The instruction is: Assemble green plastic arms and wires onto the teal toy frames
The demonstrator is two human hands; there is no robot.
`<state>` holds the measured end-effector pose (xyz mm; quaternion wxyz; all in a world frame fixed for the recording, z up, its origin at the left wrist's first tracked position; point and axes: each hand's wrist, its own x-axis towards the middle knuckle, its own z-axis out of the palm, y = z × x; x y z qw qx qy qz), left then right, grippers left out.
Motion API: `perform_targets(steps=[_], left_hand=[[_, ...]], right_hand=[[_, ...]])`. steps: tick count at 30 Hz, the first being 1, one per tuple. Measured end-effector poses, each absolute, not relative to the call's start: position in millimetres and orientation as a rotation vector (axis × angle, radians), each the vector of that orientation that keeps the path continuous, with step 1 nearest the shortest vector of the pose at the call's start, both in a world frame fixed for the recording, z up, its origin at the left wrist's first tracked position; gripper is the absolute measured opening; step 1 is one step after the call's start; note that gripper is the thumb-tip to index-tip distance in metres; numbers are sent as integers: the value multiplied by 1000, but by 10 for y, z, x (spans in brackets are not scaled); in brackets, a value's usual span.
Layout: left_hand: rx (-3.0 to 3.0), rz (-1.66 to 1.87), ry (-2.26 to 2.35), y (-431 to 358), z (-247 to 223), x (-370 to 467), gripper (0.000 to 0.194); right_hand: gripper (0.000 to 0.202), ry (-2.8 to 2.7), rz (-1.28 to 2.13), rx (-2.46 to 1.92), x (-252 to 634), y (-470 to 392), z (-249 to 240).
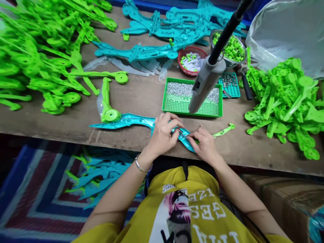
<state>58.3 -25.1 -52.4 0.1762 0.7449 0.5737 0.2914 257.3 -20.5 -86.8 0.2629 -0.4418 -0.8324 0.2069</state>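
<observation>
A long blue plastic part (136, 120) lies along the table's front edge, with a green plastic arm (110, 114) at its left end. A thin dark line, perhaps a cord or wire, runs along it. My left hand (163, 133) covers the middle of the blue part, thumb and forefinger closed over its right section. At the right end my right hand (204, 143) pinches close against the blue part. Small metallic bits show between the hands, too small to name; the fingertips hide what is held. A slim green piece (224, 130) lies just right of my right hand.
A grey electric screwdriver (206, 82) hangs over a green tray (167, 108) of small screws. Behind are a red basket (181, 64), a metal bowl (229, 62) and a blue tray (238, 92). Green parts (296, 98) pile at both sides; blue parts (162, 27) lie at the back.
</observation>
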Motion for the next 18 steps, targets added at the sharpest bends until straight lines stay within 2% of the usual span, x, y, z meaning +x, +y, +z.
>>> perform_targets(steps=[7,10,18], left_hand=[[2543,467,1472,-314,-540,654,12],[2493,444,1449,-245,-584,621,16],[2158,426,1523,-177,-499,625,14]], right_hand=[[20,-2231,572,-1201,2576,-212,-869],[13,-2220,612,-1161,2601,-230,-854],[22,-2269,638,-1165,2657,-301,-844]])
